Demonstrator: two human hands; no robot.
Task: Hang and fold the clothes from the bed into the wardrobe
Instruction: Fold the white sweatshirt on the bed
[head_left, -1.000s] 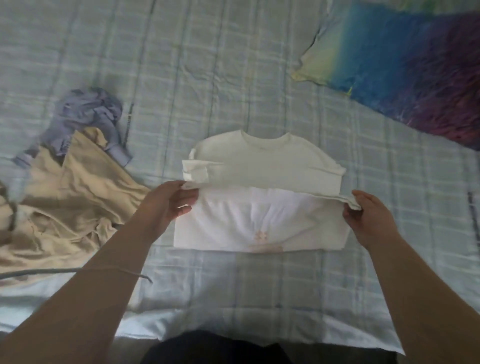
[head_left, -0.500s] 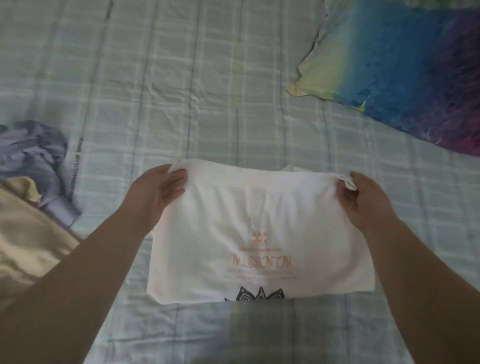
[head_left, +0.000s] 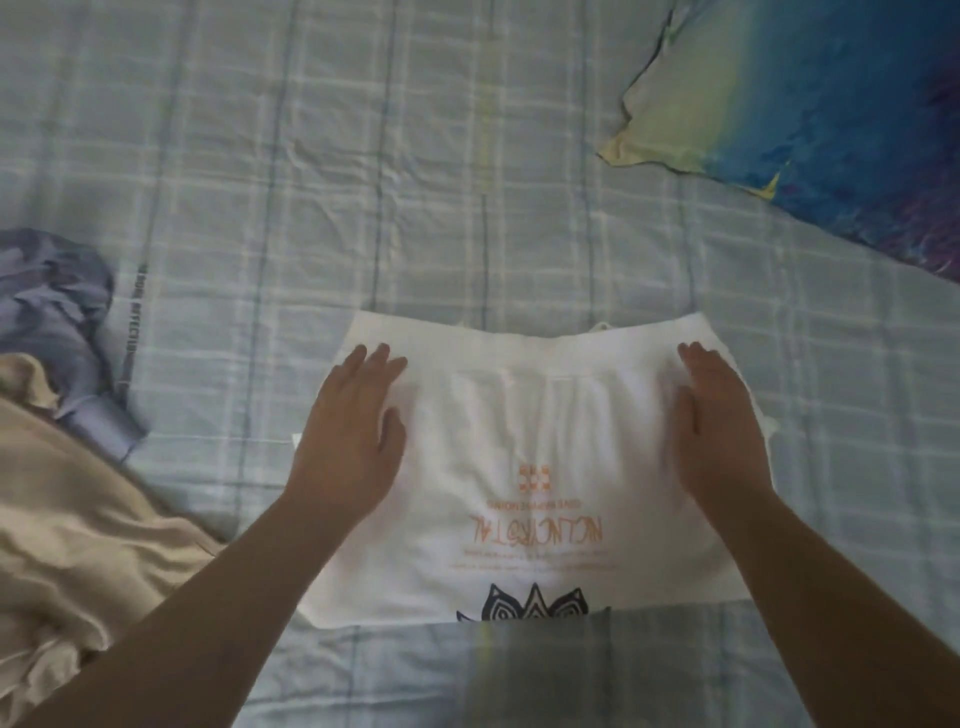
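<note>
A white T-shirt (head_left: 530, 415) lies folded on the bed in front of me, its orange lettering and a black print facing up and upside down to me. My left hand (head_left: 353, 431) rests flat on the shirt's left side, fingers spread. On the right side my right hand (head_left: 719, 431) lies flat too, slightly blurred. Neither hand grips the fabric.
A beige garment (head_left: 78, 530) is crumpled at the left with a lavender-blue garment (head_left: 52, 312) behind it. A blue, yellow and purple pillow (head_left: 831, 104) lies at the upper right. The bed has a pale blue checked sheet (head_left: 363, 156).
Both hands carried the shirt's lower half up over the top half, then let go of the edge. They now lie flat on the folded shirt.
</note>
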